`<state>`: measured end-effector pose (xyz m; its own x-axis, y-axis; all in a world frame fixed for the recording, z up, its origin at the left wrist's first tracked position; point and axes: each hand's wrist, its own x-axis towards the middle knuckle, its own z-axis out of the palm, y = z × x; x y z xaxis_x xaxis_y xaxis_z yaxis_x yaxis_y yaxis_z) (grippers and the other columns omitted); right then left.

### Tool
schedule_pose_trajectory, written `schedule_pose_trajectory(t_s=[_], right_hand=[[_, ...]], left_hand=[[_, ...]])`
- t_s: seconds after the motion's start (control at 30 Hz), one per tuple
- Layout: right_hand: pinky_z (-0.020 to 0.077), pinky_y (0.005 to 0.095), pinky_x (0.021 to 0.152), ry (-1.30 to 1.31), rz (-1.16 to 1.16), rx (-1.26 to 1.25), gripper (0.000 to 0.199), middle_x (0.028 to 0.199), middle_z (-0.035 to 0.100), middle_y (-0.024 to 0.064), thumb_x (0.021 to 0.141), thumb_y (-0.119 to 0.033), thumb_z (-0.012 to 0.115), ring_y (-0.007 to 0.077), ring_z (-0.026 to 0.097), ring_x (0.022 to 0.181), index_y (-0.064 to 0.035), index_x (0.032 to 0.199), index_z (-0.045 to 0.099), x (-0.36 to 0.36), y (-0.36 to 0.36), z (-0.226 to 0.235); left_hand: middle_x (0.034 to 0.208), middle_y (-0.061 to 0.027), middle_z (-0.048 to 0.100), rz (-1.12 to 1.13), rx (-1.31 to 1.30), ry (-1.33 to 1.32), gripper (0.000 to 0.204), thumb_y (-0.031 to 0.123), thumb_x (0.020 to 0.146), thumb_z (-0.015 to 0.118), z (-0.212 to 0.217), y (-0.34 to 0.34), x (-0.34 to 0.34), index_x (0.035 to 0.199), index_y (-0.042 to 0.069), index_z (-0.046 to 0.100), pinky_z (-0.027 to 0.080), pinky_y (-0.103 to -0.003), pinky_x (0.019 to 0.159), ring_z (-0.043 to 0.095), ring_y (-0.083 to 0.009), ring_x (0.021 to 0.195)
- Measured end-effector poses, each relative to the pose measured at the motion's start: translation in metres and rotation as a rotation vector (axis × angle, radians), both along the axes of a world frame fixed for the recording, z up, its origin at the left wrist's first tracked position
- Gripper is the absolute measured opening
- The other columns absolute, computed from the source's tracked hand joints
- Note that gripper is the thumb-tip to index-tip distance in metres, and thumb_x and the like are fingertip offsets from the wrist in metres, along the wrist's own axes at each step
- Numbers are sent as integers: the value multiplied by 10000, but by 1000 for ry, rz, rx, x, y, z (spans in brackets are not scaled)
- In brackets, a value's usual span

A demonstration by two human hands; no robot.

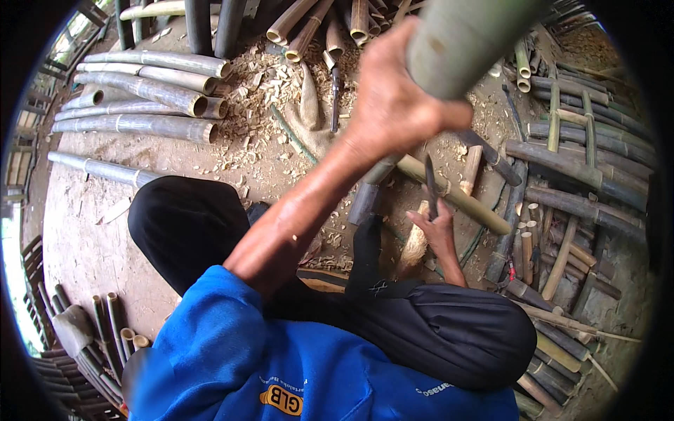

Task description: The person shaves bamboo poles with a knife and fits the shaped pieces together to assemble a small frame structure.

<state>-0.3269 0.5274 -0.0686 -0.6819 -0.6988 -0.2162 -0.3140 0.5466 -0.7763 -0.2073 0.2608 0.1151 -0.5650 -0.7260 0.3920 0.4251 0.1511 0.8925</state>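
Head view: thick green bamboo pole (470, 45) nearest camera, running off top edge; left hand (401, 105) wrapped round its lower end. Right hand (440, 230) closed on dark knife (431, 184), blade pointing away from body. Pale wood piece (414, 242) just left of right hand. Pale shavings (263, 88) scattered over ground beyond knees; cut bamboo lengths (151, 88) lying at far left.

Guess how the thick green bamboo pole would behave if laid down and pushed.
The green bamboo pole would probably roll, since its side is rounded. It looks stiff, showing no bend beyond the left hand. It may be light for its size if hollow like the open-ended bamboo poles.
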Motion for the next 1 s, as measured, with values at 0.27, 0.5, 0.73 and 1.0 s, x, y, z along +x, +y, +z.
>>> schedule_pose_trajectory(t_s=[0.27, 0.5, 0.73, 1.0], right_hand=[[483, 289, 673, -39, 7, -185, 685, 854, 602, 7, 692, -230, 890, 109, 558, 751, -25, 1277, 602, 25, -18, -19], [507, 363, 825, 96, -37, 3, 629, 1039, 710, 156, 688, -192, 892, 217, 647, 926, 47, 1208, 631, 14, 17, -6], [509, 385, 855, 99, 58, 66, 626, 1038, 713, 181, 716, -239, 874, 268, 673, 920, 21, 1227, 621, -12, 17, 16], [505, 417, 823, 181, 264, 135, 570, 973, 705, 203, 735, -330, 850, 340, 681, 898, -6, 1158, 645, 27, -40, 44]], left_hand=[[823, -39, 633, 82, 173, 84, 458, 76, 580, 761, -6, 10, 24, 1002, 5, 599, 510, -263, 670, 612, -121, 726], [801, -64, 615, 311, 532, 138, 379, 123, 634, 766, -89, 3, 51, 941, 4, 578, 526, -318, 633, 614, -168, 676], [797, -65, 607, 550, 912, 213, 339, 115, 681, 758, -158, -8, 75, 952, -9, 597, 499, -335, 637, 592, -179, 678], [739, -80, 614, 934, 1081, 141, 234, 134, 678, 771, -216, -39, 131, 775, -36, 644, 509, -348, 582, 585, -198, 601]])
